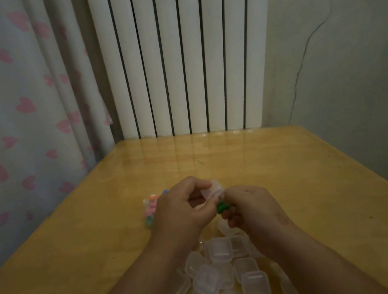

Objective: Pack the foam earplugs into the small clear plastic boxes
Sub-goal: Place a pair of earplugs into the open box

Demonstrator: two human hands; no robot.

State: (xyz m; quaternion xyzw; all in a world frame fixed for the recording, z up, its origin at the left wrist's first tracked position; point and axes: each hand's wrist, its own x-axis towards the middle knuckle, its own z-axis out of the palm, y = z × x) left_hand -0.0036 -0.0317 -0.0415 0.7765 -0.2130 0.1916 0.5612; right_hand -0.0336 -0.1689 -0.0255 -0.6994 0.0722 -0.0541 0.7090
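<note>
My left hand (180, 207) holds a small clear plastic box (213, 191) above the wooden table (79, 263), thumb and fingers curled round it. Right beside it, my right hand (246, 204) pinches a green foam earplug (222, 206) close under the box. A clear bag of coloured earplugs (152, 209) lies on the table just left of my left hand, partly hidden by it. A heap of several empty clear boxes (222, 278) lies between my forearms near the table's front.
A white ribbed radiator (184, 51) stands behind the table's far edge. A curtain with pink hearts (15, 112) hangs at the left, and a grey wall (352, 56) rises at the right.
</note>
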